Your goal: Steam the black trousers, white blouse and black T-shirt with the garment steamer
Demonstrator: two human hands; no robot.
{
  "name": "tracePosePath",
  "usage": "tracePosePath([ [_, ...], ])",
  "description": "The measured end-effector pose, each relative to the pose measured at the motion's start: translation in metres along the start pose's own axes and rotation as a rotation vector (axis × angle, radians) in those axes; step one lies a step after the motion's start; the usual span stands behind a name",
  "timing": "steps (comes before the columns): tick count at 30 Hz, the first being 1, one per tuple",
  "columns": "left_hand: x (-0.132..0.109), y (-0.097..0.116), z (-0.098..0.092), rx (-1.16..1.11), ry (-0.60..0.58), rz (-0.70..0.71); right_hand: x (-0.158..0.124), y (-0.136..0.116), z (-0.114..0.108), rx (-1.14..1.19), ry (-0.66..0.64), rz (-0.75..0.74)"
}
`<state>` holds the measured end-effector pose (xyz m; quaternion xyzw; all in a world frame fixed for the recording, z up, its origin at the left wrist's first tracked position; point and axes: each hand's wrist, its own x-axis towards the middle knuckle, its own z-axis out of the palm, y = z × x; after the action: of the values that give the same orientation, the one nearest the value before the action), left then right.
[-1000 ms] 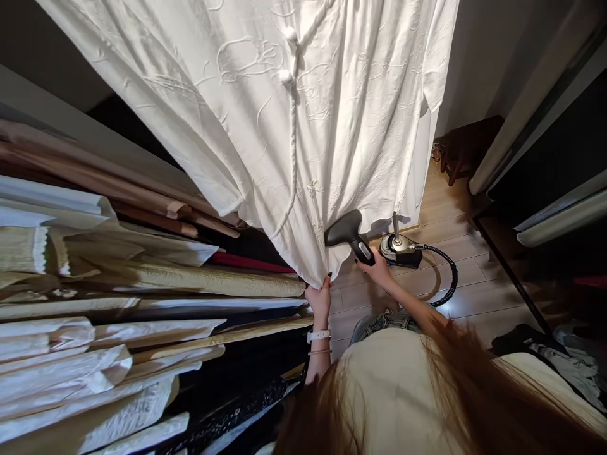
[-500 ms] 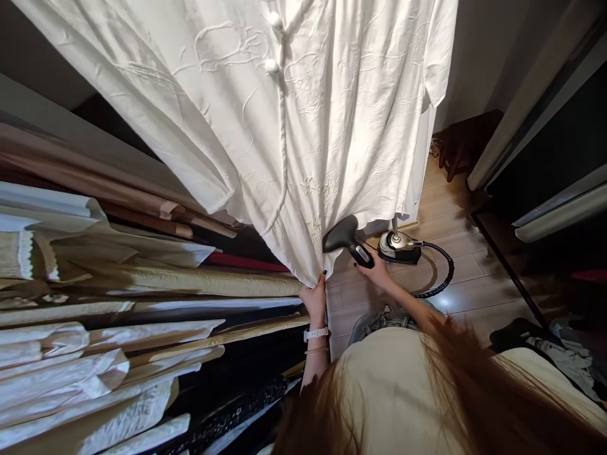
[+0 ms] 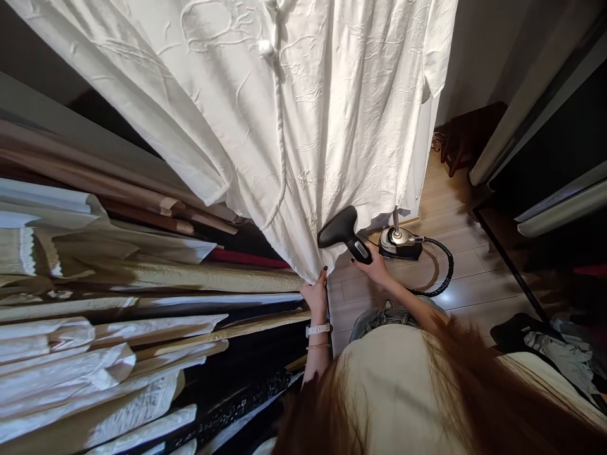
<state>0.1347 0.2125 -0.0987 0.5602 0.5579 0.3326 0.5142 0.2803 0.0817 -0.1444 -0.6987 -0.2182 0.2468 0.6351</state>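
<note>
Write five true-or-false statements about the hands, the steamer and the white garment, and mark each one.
1. The left hand grips the lower edge of the white garment. True.
2. The right hand holds scissors. False: it holds the black steamer head.
3. The steamer base stands on the wooden floor. True.
4. The hose from the base is white. False: it is black.
5. The left wrist is bare. False: it wears a white watch.
</note>
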Motion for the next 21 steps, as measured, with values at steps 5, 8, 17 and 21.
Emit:
tracePosePath([
  [5, -0.004, 0.0, 0.0, -0.036, 0.02, 0.042, -0.005, 0.001, -0.002, -0.01, -0.006, 0.016],
  [8, -0.004, -0.004, -0.001, -0.074, 0.003, 0.047, -0.006, 0.003, 0.001, -0.007, 0.015, -0.01],
  [17, -0.003, -0.02, -0.004, -0.096, -0.064, 0.032, -0.016, 0.012, 0.003, -0.013, 0.032, -0.002],
  [21, -0.007, -0.018, -0.001, -0.092, -0.086, 0.044, -0.017, 0.012, 0.006, 0.009, 0.044, -0.02],
])
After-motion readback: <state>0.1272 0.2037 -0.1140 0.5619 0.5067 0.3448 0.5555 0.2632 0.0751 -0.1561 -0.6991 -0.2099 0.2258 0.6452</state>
